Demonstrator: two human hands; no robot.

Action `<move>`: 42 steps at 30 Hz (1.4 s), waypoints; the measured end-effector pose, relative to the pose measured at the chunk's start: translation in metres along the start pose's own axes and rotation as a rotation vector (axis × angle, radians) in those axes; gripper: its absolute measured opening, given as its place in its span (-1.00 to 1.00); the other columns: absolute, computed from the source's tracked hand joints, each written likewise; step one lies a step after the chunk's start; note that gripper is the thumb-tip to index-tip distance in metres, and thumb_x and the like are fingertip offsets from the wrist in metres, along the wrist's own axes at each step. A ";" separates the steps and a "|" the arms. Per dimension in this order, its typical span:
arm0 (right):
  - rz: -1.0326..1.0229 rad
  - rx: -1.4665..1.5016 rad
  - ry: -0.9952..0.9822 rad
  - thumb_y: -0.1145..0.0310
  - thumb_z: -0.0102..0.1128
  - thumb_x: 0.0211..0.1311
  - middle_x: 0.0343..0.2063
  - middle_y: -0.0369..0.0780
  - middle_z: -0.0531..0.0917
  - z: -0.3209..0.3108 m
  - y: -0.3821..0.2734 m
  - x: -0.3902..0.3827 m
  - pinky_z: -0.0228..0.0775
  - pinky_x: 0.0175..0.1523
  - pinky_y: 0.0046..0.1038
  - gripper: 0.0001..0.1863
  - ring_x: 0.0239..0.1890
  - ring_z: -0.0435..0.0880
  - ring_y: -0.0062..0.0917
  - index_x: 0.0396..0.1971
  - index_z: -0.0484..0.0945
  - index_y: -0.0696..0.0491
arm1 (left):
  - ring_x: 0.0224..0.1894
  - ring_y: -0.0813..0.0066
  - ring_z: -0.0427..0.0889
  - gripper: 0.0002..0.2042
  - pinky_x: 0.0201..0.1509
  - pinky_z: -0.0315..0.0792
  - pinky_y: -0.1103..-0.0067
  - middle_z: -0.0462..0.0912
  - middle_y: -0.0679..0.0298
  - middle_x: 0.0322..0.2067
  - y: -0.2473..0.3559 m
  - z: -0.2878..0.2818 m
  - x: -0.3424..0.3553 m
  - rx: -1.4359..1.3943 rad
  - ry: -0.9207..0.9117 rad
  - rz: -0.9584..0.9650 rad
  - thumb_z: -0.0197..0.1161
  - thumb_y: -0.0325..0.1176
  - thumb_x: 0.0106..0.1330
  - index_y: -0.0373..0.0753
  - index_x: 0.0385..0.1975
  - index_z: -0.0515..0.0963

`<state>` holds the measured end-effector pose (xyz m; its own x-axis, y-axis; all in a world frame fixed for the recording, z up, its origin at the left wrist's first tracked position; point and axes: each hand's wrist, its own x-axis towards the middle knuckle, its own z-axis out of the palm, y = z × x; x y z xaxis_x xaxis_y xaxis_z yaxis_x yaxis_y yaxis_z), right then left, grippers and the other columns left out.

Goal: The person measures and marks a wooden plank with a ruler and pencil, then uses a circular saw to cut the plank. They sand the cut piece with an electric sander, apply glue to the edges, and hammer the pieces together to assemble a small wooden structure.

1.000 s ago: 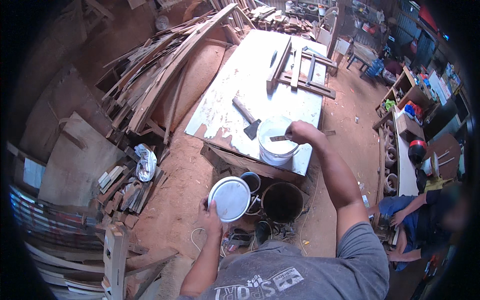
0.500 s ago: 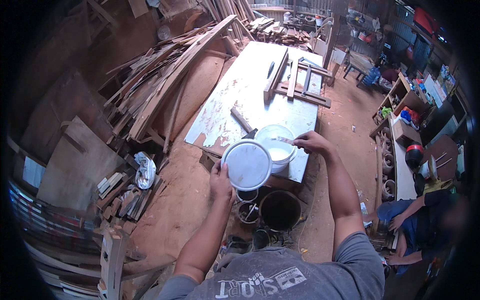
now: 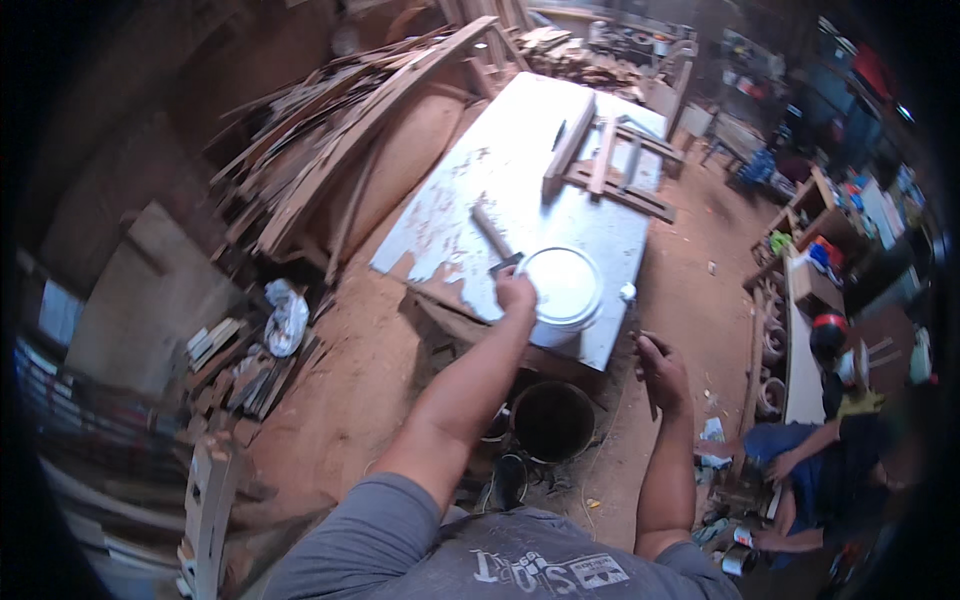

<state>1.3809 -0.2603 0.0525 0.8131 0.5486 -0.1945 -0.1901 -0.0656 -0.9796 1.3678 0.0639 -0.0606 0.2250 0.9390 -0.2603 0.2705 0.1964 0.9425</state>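
A round white lid (image 3: 562, 285) lies over the top of a white bucket (image 3: 560, 337) at the table's near corner. My left hand (image 3: 515, 290) grips the lid's left rim. Right of the bucket, past the table edge, my right hand (image 3: 662, 370) is closed on a thin stick, whose lower end (image 3: 654, 408) shows below the fingers. White stuff (image 3: 628, 292) covers its far tip. What was inside the bucket is hidden by the lid. Touching distance from my left fingers lies a hammer (image 3: 490, 232) with a wooden handle and dark head.
A wooden frame (image 3: 622, 165) rests on the far part of the white-topped table (image 3: 450, 200). Below the near edge stands a dark open bucket (image 3: 553, 422). Stacked planks (image 3: 375, 140) lean at the left. A person (image 3: 800, 460) sits at the lower right.
My left hand has carried the lid right and onto the bucket. My right hand has drawn the white-tipped stick out of the bucket, moving right and nearer to me.
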 end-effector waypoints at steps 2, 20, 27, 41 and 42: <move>0.032 -0.007 0.019 0.13 0.31 0.52 -0.34 -0.35 0.60 0.019 -0.002 -0.003 0.40 -0.40 -0.60 -0.60 -0.51 0.52 -0.70 0.12 0.69 0.13 | 0.09 0.04 0.72 -0.72 0.24 0.53 0.29 0.76 0.08 0.00 0.000 -0.004 0.009 0.103 0.039 0.074 0.45 -0.39 0.29 -0.22 0.00 0.68; 0.052 -0.052 -0.997 0.34 0.22 0.56 -0.46 -0.34 0.59 0.360 0.081 -0.136 0.45 -0.42 -0.54 -0.79 -0.49 0.55 -0.67 -0.03 0.66 0.17 | -0.40 0.54 0.64 -0.65 -0.30 0.50 0.48 0.74 0.30 -0.46 -0.329 -0.682 -0.296 -0.130 0.596 -0.318 0.40 -0.02 0.48 -0.24 -0.23 0.76; 0.296 -0.122 -1.205 0.34 0.28 0.53 -0.40 -0.27 0.65 0.530 0.110 -0.301 0.50 -0.40 -0.46 -0.76 -0.47 0.62 -0.53 -0.03 0.67 0.21 | -0.07 0.07 0.73 -0.66 0.08 0.55 0.30 0.78 -0.02 -0.16 -0.262 -0.988 -0.364 0.438 1.280 -0.024 0.35 -0.08 0.48 -0.26 -0.05 0.74; 0.328 -0.318 -1.185 0.31 0.27 0.55 -0.34 -0.28 0.67 0.708 0.112 -0.559 0.54 -0.32 -0.49 -0.74 -0.41 0.63 -0.57 -0.02 0.67 0.21 | 0.37 -0.16 0.40 -0.38 0.42 0.20 -0.13 0.52 0.02 0.29 -0.248 -1.228 -0.293 0.807 0.805 0.090 0.34 0.19 0.41 -0.01 0.36 0.53; 0.311 -0.336 -1.168 0.30 0.26 0.55 -0.35 -0.29 0.66 0.713 0.114 -0.568 0.54 -0.32 -0.49 -0.74 -0.41 0.63 -0.58 -0.02 0.67 0.20 | 0.38 -0.14 0.39 -0.37 0.43 0.17 -0.15 0.51 0.03 0.30 -0.250 -1.233 -0.290 0.801 0.763 0.129 0.36 0.19 0.39 0.01 0.36 0.53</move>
<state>0.5053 0.0154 0.0877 -0.2462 0.8702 -0.4268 0.0030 -0.4397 -0.8981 0.0808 0.0907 0.0377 -0.2652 0.9207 0.2862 0.8744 0.1045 0.4738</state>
